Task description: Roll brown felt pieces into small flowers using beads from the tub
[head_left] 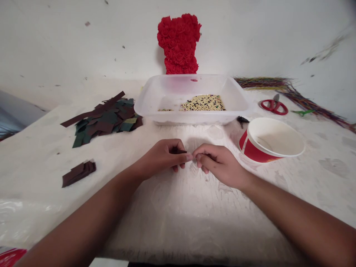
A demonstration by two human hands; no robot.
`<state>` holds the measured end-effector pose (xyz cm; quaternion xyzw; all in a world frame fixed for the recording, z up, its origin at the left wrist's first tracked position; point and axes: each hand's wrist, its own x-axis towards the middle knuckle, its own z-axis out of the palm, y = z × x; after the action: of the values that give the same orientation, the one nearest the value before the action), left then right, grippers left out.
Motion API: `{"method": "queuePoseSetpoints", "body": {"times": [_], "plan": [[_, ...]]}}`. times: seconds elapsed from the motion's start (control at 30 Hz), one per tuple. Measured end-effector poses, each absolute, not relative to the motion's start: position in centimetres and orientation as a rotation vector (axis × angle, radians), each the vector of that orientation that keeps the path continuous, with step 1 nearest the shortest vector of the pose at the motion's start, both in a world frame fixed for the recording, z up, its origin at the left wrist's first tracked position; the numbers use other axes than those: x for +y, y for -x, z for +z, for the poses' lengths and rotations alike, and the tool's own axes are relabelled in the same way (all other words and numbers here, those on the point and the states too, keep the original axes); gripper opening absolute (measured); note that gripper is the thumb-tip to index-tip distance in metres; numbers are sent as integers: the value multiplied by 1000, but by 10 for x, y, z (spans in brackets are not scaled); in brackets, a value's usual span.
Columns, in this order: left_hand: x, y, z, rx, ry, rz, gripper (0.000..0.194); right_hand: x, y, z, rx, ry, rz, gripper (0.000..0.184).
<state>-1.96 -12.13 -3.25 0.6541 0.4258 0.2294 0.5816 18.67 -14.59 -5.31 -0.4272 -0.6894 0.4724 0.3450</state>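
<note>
Beyond the left grip [174, 155] stands a red rose-covered figure [180, 44]. Right of both grips, red-handled metal scissors [274, 106] lie near a small green tool [303, 112].

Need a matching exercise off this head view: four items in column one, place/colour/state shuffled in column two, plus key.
Column 1
1. Scissors
2. Plastic tub
3. Paper bowl
4. Left hand

Column 2
A. Red and white outside
B. Has a dark piece between thumb and fingers
C. Red handles, beside a small green item
D. Holds many small gold-coloured beads

Pairs: 1-C, 2-D, 3-A, 4-B
</note>
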Motion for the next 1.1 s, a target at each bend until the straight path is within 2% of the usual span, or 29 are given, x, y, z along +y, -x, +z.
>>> {"method": "queuePoseSetpoints", "body": {"times": [0.47, 0.87, 1.1], "plan": [[-119, 22, -35, 879, -1510, 499, 13, -146, -187, -55, -1785, 1114, 1236, 16], [-118, 25, -35, 910, -1486, 506, 19, -145, -188, -56, -1777, 1106, 1218, 16], [-118, 25, -35, 898, -1498, 513, 16, -144, -189, -53, -1804, 1105, 1228, 21]]}}
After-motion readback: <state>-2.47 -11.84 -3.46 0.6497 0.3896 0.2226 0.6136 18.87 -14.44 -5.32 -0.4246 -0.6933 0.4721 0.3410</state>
